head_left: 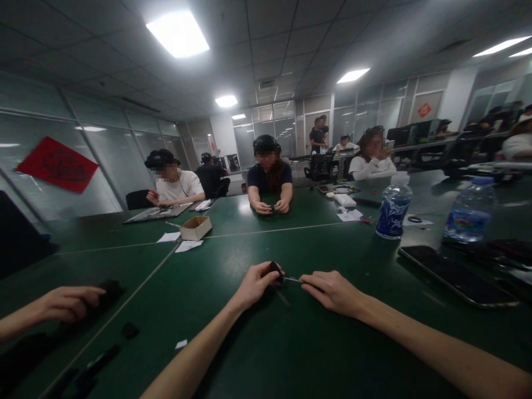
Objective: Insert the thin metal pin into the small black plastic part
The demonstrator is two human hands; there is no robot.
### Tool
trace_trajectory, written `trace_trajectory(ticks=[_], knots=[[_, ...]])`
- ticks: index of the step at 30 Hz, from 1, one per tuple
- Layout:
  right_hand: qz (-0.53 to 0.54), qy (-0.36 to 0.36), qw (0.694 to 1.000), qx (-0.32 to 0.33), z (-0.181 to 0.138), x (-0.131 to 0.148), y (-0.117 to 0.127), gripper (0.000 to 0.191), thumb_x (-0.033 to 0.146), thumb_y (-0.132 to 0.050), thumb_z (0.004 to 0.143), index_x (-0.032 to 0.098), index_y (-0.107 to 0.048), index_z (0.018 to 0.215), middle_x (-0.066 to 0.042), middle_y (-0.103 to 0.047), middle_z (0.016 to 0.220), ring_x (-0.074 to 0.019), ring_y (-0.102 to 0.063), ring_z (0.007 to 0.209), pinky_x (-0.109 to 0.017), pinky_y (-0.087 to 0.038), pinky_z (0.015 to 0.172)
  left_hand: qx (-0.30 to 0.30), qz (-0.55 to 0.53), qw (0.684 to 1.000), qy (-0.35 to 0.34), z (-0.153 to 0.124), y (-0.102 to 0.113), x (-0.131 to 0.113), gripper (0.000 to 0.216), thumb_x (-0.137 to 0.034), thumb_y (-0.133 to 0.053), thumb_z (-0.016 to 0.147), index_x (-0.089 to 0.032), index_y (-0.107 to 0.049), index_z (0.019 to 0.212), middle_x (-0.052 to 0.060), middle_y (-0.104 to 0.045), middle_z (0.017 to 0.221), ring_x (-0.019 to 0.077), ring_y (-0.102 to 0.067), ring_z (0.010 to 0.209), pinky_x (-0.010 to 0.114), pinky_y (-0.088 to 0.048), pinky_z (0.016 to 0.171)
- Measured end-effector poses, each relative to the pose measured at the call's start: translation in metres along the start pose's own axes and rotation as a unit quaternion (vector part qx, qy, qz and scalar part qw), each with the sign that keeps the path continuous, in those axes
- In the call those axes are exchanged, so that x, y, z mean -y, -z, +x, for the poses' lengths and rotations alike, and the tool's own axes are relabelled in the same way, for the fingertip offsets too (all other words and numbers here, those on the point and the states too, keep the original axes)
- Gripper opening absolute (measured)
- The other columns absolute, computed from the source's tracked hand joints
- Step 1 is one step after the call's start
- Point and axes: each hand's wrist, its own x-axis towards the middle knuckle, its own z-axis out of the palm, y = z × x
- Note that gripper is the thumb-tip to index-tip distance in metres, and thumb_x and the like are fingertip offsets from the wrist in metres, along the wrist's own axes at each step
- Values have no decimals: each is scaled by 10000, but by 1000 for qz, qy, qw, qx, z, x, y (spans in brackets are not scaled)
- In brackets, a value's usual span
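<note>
In front of me, just above the green table, my left hand pinches a small black part between thumb and fingers. My right hand is closed around the end of a thin metal tool; its kind is hard to make out. The tool's shaft points left and its tip meets the black part, or lies right at it. Fingers cover the rest of the tool and some of the part.
A phone and two water bottles, one white-capped, one blue-capped, stand right. A small cardboard box is ahead left. Another person's hand touches a dark object at left, near black pieces. Co-workers sit across the table.
</note>
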Motion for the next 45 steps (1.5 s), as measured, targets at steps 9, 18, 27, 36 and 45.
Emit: trace_trajectory(ticks=[9,18,27,36,45], knots=[[43,-7,999,-25,0,0,-1,340,344,-337,964,166,-620,1023,-48,-645,790,-136,-598,679,-240,-459,629,-5,-7,1000,-2,3,2,5,305,-403,-592,797,-124,-609,918,82,-627,911,194,-587,860,318,-467,811],[91,-83,986,-115,4,-6,-1,271,313,-417,926,183,-628,1038,-49,-684,955,-162,-641,830,-274,-501,749,32,-10,999,2,3,-3,3,305,-406,-622,776,-129,-609,904,79,-632,903,201,-590,869,335,-460,834],[66,-56,996,8,5,3,4,287,295,-398,925,179,-641,1022,-39,-679,866,-139,-618,727,-260,-475,688,-16,-50,999,3,3,0,7,334,-412,-653,752,-127,-607,920,84,-621,957,203,-577,910,350,-453,879],[35,-62,997,20,6,5,2,287,293,-396,921,170,-638,1014,-42,-666,824,-138,-602,699,-252,-453,668,6,-23,1000,-8,4,2,8,283,-381,-616,787,-139,-607,935,71,-618,957,195,-569,914,338,-443,882],[-38,-79,994,64,6,9,3,272,311,-408,912,183,-578,1080,-52,-646,850,-148,-596,685,-250,-440,612,5,13,1000,-5,2,0,1,272,-361,-625,776,-137,-596,927,81,-624,944,204,-577,898,330,-451,839]])
